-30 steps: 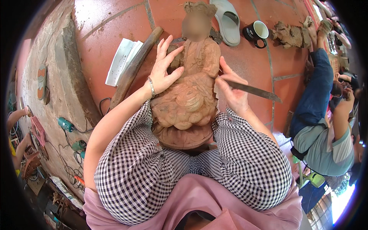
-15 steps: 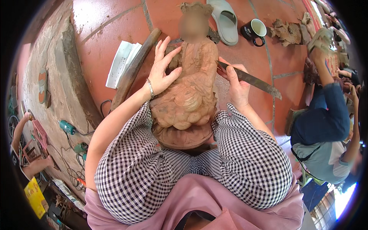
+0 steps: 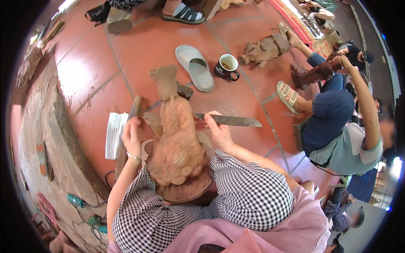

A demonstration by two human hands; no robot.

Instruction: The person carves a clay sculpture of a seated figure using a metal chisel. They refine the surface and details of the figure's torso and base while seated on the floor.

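A carved wooden figure (image 3: 179, 139) with a rounded, lobed lower part stands between my knees on a round base (image 3: 187, 192). My right hand (image 3: 220, 134) is closed around a knife (image 3: 238, 121) beside the figure's right side. Its long, dark blade points right, away from the figure; my fingers hide most of the grip. My left hand (image 3: 132, 137) is off the figure, to its left, above a long wooden stick (image 3: 136, 106). The left fingers look bent but are blurred, and I cannot tell whether they hold anything.
A white folded sheet (image 3: 114, 135) lies left of the stick. Beyond the figure are a grey slipper (image 3: 195, 67), a dark mug (image 3: 227, 67) and a rough wood piece (image 3: 265, 49). Green power tools (image 3: 76, 200) rest on a big slab (image 3: 55, 139). Another person (image 3: 337, 122) sits at right.
My left hand has come off the figure and moved left toward the stick. My right hand still holds the knife. The view has shifted, showing more floor beyond the figure.
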